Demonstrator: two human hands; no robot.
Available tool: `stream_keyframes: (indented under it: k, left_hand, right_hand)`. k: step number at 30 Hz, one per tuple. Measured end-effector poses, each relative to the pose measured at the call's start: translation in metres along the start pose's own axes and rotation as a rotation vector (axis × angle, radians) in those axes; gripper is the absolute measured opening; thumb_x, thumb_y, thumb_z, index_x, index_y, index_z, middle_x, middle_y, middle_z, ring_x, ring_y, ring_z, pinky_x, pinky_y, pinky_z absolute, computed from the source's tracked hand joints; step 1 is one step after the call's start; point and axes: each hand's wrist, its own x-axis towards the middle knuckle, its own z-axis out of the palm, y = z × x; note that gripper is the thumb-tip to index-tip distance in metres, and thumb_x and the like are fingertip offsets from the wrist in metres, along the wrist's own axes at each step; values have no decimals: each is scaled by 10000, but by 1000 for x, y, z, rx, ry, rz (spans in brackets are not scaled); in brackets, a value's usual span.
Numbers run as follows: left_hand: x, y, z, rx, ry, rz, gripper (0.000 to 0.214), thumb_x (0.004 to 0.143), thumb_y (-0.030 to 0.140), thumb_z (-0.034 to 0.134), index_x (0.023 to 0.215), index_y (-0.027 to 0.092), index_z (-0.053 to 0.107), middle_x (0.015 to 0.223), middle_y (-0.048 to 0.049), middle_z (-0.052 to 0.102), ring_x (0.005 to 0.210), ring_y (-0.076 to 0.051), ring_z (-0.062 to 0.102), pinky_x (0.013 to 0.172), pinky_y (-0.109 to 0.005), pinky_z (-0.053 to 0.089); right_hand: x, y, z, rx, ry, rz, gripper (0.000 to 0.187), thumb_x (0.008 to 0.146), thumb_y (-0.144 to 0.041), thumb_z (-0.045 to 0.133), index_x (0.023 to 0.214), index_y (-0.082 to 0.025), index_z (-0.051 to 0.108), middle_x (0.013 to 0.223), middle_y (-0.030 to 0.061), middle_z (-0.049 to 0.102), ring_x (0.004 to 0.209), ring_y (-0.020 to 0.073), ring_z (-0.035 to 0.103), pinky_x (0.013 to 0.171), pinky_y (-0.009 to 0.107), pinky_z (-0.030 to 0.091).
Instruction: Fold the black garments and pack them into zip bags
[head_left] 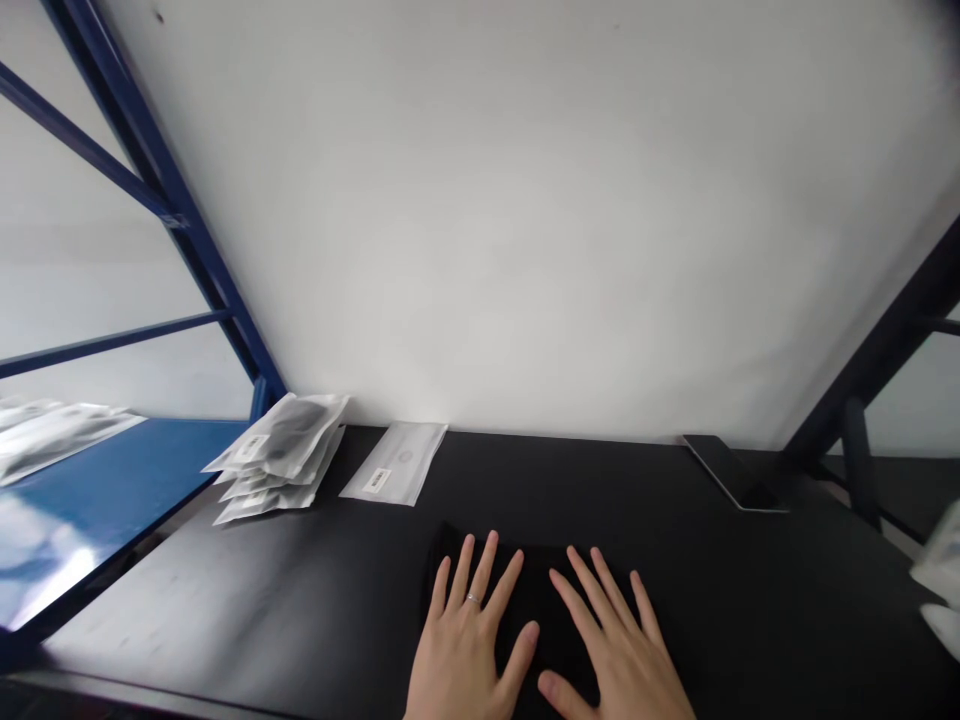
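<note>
Both hands lie palm down near the front of the black table, fingers spread. Under them is a piece of black fabric (536,585), hard to tell from the dark tabletop; its kind does not show. My left hand (469,640) wears a ring and presses flat on the fabric's left part. My right hand (619,640) rests flat on its right part, thumb toward the left one. Just beyond them lies a flat frosted plastic bag (405,455) with a small white label.
A pile of filled frosted bags (281,450) stands at the table's back left. A dark phone-like slab (731,475) lies at the back right. Blue metal posts (180,220) rise at the left, beside a blue surface (157,470) bearing more bags. A pale wall closes the back.
</note>
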Motion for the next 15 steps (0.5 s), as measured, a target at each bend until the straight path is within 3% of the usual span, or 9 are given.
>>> stream_keyframes:
  k: [3, 6, 15]
  left_hand:
    - [0, 1, 0, 4, 9, 1, 725, 1026, 493, 537, 1666, 332, 238, 1647, -52, 434, 1429, -355, 533, 1062, -512, 514]
    - [-1, 1, 0, -2, 12, 5, 731, 1026, 490, 539, 1668, 322, 232, 1652, -51, 430, 1437, -353, 521, 1069, -505, 502]
    - [-1, 0, -1, 6, 33, 14, 751, 1027, 492, 538, 1674, 291, 213, 1649, -74, 439, 1425, -360, 529, 1063, -506, 493]
  right_hand:
    - [1, -2, -1, -67, 93, -15, 1012, 988, -699, 517, 1678, -164, 7, 1555, 135, 528, 1338, 399, 607, 987, 582, 531]
    - [4, -4, -5, -99, 122, -2, 1018, 991, -707, 495, 1683, -150, -1, 1533, 125, 555, 1317, 369, 629, 995, 538, 515]
    - [14, -5, -12, -244, 197, -36, 1024, 1010, -722, 402, 1665, -35, 18, 1446, 158, 621, 1221, 367, 696, 904, 526, 542]
